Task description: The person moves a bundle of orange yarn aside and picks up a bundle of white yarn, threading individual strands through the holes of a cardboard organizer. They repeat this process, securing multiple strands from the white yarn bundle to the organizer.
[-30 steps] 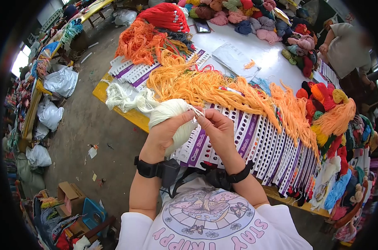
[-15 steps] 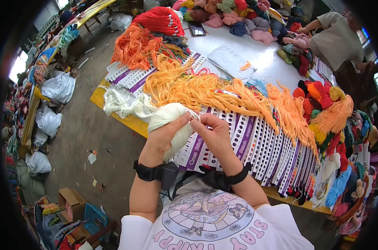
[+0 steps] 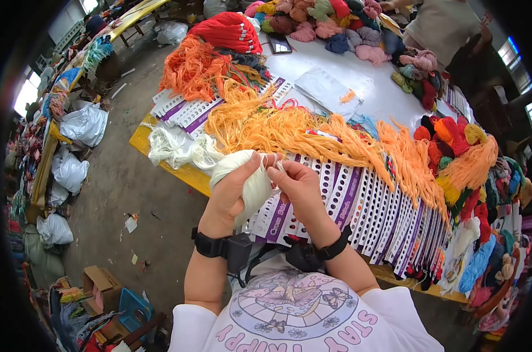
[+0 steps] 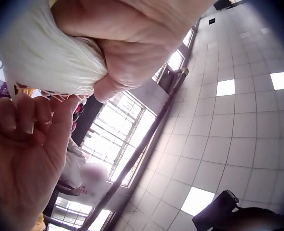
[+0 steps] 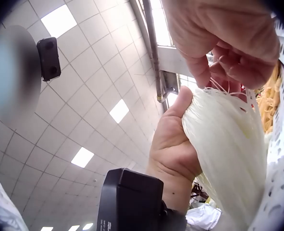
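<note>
In the head view a cream-white skein of thread (image 3: 251,190) is gripped by my left hand (image 3: 226,196), thumb along its upper side. My right hand (image 3: 301,186) pinches a few loose strands at the skein's upper end, close to the left fingertips. The right wrist view shows those strands stretched between the right hand (image 5: 228,43) and the skein (image 5: 226,149), with the left hand (image 5: 173,144) behind it. In the left wrist view the skein (image 4: 50,53) fills the left hand (image 4: 127,38), and the right hand (image 4: 29,149) meets its edge.
White-and-purple punched cards (image 3: 342,193) lie in a row along the table, under orange thread (image 3: 277,126). More white thread (image 3: 175,146) lies at the left corner beside the yellow edge (image 3: 141,136). A red bundle (image 3: 228,32), a phone (image 3: 279,43) and coloured skeins stand behind.
Both hands stay at the skein; the right fingers have shifted slightly around the strands. The person across the table has moved leftward, away from the right side.
</note>
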`<state>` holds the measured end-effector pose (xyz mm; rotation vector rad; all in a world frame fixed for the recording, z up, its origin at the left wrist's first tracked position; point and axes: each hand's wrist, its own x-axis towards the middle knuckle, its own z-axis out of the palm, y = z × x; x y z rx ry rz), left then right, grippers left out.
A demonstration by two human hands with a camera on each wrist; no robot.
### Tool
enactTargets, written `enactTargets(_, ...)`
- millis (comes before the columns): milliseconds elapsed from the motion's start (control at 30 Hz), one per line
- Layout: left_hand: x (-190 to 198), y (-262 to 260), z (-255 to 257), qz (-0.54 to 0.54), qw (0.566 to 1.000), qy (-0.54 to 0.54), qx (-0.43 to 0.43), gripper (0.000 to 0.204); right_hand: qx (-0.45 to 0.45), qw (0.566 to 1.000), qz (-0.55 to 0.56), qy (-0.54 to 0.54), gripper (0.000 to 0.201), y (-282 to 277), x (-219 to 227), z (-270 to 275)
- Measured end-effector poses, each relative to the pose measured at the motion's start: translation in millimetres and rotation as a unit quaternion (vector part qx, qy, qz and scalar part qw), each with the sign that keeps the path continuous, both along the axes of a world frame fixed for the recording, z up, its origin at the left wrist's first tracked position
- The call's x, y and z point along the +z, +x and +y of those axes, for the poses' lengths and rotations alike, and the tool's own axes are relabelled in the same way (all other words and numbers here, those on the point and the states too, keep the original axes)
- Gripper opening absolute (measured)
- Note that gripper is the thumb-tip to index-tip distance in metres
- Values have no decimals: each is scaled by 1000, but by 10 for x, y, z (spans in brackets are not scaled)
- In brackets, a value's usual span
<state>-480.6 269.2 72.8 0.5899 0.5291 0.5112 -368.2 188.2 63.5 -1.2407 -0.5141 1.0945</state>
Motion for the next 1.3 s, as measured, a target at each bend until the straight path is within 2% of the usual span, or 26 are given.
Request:
enactTargets(167,57,7,-56,-9,1000,9,-11,32,29,999,-22,-9,13,29,-55,15)
enactTargets(367,34,-14,-27,-21,1000,-1,-18,30,19,996,84,21,15,51,-52,-23)
enactTargets(567,68,-7,-31,0,998,51,-31,24,9,994,109,32,13,30,-36,-34)
enactTargets(767,-85,0,16,54,993,101,13,21,21,963,260,62,12,68,-76,-42)
enactTargets(867,-59,19,8,59,994,96,13,19,6,978,207,36,13,47,-65,-36)
enactTargets(967,-26,36,-12,49,994,102,0,18,2,999,46,13,16,27,-86,-51)
enactTargets(1067,-18,47,-7,47,995,93,2,18,-19,1000,11,22,16,1,-103,-45)
enactTargets(1233,-150,21,49,27,995,92,2,17,-26,995,80,46,17,-4,-104,-37)
enactTargets(1300,-92,-2,17,94,989,111,7,20,-11,993,105,57,19,21,-98,-55)
